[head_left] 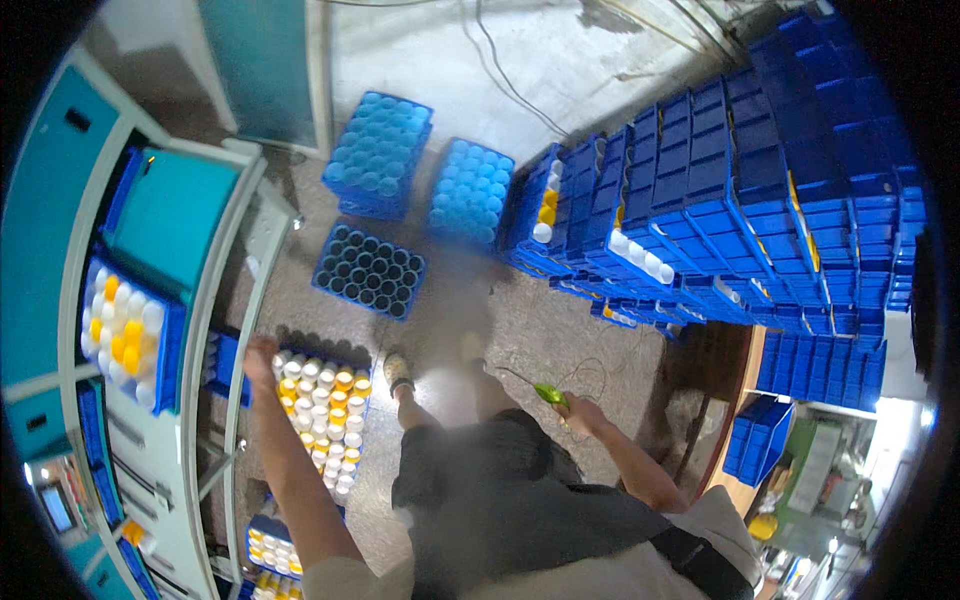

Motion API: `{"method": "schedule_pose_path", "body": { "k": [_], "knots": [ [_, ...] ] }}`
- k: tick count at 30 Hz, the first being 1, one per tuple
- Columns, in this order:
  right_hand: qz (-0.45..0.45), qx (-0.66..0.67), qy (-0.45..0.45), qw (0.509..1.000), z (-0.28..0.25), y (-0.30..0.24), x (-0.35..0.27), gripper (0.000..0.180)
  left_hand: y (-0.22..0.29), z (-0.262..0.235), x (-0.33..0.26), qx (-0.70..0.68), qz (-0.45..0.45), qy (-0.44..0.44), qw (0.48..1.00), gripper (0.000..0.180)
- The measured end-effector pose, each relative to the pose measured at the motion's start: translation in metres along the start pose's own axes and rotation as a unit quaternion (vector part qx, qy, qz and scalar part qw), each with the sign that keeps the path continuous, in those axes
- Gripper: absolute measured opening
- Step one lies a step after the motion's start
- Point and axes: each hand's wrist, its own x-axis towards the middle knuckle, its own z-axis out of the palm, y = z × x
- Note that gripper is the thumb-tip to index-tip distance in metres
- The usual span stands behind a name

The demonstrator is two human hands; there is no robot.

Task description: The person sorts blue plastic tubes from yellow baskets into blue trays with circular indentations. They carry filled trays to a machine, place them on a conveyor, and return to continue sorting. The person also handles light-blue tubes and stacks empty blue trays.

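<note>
My right hand [583,414] is closed on the green handle of a thin metal hook tool [548,393]; its slim shaft points away from me toward my feet. My left hand [262,357] reaches out at the left, by a blue crate [228,370] set in the pale machine frame [200,440]. Its fingers are small and blurred, so whether they touch that crate I cannot make out. Just right of that hand, on the floor, stands a crate full of white and yellow cylinders [325,410].
Dark round cups fill a floor crate [368,270] ahead. Behind it are two crates of light-blue cylinders [378,140] [470,190]. Tall stacks of blue crates [720,190] line the right. Another crate of white and yellow cylinders [128,335] rests on the machine.
</note>
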Motion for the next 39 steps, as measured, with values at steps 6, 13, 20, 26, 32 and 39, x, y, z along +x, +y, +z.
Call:
{"method": "schedule_pose_path", "body": {
  "k": [6,13,20,26,32,39],
  "knots": [
    [0.082,0.144,-0.043,0.985,0.045,0.109,0.076,0.055,-0.114,0.309,-0.068,-0.123,-0.51,-0.155,0.837,0.029],
    [0.223,0.255,-0.083,0.937,0.081,0.212,0.194,0.046,-0.234,0.643,-0.009,-0.083,-0.401,-0.25,0.877,0.068],
    [0.148,0.269,-0.063,0.95,0.099,0.27,0.218,0.042,-0.183,0.781,0.078,-0.269,-0.421,-0.018,0.866,0.067],
    [0.174,0.376,-0.079,0.907,0.045,0.241,0.213,0.041,-0.092,0.757,0.098,-0.114,-0.41,-0.035,0.904,0.033],
    [0.017,0.246,-0.001,0.969,0.011,0.193,0.194,0.044,-0.079,0.589,-0.02,-0.069,-0.096,-0.072,0.99,0.025],
    [-0.083,0.142,-0.031,0.986,0.031,0.168,0.171,0.051,0.046,0.372,-0.125,-0.375,-0.239,0.146,0.884,0.036]
  ]
}}
